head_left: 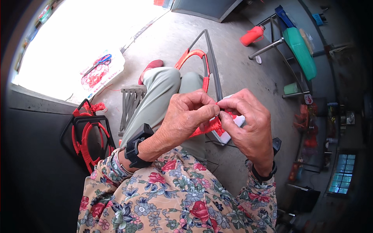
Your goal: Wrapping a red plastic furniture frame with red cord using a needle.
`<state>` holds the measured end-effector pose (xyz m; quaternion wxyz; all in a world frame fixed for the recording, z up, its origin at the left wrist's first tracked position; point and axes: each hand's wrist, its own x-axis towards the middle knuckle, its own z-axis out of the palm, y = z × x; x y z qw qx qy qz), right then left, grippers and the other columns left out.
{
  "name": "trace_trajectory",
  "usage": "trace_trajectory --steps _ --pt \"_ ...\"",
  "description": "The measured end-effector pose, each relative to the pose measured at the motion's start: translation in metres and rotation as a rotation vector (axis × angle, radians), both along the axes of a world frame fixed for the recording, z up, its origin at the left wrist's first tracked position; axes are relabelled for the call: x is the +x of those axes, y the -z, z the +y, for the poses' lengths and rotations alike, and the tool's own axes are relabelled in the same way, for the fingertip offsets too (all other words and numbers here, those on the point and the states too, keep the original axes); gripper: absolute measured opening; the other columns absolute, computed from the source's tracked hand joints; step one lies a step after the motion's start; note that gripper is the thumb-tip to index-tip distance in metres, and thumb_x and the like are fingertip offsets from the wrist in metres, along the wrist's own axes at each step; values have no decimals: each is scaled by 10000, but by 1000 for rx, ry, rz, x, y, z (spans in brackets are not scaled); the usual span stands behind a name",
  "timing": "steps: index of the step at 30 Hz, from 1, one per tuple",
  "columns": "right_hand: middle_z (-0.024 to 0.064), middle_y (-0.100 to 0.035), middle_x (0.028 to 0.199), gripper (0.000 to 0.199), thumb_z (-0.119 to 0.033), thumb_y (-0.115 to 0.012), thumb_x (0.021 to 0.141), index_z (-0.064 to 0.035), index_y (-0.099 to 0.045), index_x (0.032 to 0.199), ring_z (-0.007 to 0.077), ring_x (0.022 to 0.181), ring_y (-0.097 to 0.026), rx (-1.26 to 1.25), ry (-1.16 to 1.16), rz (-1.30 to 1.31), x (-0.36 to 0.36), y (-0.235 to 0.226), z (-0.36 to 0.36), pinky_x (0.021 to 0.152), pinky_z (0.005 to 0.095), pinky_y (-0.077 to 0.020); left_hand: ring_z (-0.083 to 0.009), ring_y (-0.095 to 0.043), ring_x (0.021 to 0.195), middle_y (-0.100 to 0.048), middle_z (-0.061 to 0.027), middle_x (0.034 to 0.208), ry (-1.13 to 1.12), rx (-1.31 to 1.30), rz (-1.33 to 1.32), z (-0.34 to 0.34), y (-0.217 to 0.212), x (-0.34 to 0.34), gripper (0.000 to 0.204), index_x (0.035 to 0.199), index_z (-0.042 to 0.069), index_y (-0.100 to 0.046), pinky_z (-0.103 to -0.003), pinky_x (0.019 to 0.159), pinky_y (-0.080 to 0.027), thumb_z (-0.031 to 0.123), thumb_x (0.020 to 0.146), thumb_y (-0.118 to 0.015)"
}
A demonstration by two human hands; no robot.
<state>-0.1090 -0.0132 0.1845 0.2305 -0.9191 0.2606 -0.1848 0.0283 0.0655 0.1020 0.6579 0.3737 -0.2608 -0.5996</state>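
Note:
My left hand [190,110] and my right hand [248,120] meet in front of my lap, thumbs and forefingers pinched with the tips almost touching. A trace of red shows at the fingertips, but what they hold is too small to make out. Just under them is a dark metal frame [211,58] with a ring wrapped in red cord [196,53]. The ring rises between my knees, and its near part, a red-wrapped band [210,127], is partly hidden by my hands. Behind my right hand lies a white and red package [224,138].
At left, similar red-wrapped frames [83,141] lean by a dark panel. Blue-handled scissors [97,64] rest on tangled red cord [93,77] over a white sheet. A wooden stool [131,105] stands beside my leg. Right are a red thermos [252,35] and a green basin [299,52].

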Motion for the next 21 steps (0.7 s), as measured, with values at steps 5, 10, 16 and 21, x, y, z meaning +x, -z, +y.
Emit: trace_trajectory --steps 5,10,16,21 --pt "69 -576 799 95 28 -653 752 -10 -626 835 175 709 -585 54 -55 37 -11 3 -7 586 287 -461 -81 -538 630 -554 -29 802 20 -140 -244 0 6 1 162 819 -26 -609 -232 599 -432 113 900 -614" --pt "28 -559 776 68 21 -643 774 -6 -620 831 113 682 -544 265 -26 -36 -17 14 -6 625 254 -446 -102 -560 830 -591 -32 896 94 -244 -12 -5 28 -2 144 958 -11 -612 -236 743 -451 126 918 -601" --pt "19 -549 791 58 15 -630 781 -12 -609 828 87 685 -508 424 76 -139 -31 42 -10 621 226 -415 -60 -548 872 -609 12 913 362 -122 -3 9 42 -19 237 1047 15 -611 -226 791 -452 111 847 -696" --pt "30 -548 828 102 42 -610 771 -23 -607 850 111 758 -516 519 83 -285 -39 35 -7 687 248 -417 -42 -523 698 -583 27 764 350 -76 105 -4 34 -22 177 918 30 -631 -205 611 -431 168 844 -711"
